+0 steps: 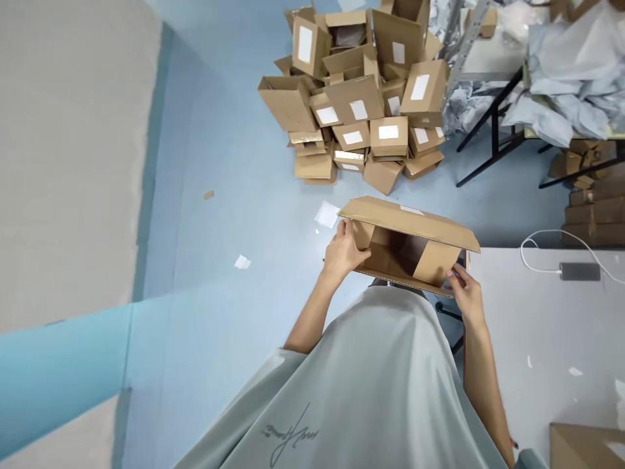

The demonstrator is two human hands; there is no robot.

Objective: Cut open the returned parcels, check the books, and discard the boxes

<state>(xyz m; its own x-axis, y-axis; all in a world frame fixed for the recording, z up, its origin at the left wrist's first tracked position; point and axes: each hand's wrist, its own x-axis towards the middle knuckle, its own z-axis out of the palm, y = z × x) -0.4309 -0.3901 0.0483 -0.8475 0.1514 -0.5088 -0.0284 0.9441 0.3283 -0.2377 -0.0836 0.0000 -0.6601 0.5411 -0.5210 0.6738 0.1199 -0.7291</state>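
Note:
A brown cardboard box (410, 218) is held in front of my body, tilted so that its opening faces me. The two short flaps are folded inward, while the long flaps stick out along the top and bottom edges. My left hand (343, 251) grips the box's left end, with the thumb on the short flap. At the right end, my right hand (463, 290) pinches the corner by the lower long flap. A white label shows partly on the box's far side. Its interior is dark, and I cannot make out anything in it.
A pile of cardboard boxes (359, 104), many with white labels, lies on the blue floor ahead. To the right stands a white table (532, 326) with a black adapter (580, 271) and a white cable. Grey plastic bags (576, 58) are heaped at the upper right. Paper scraps (242, 262) lie on the floor.

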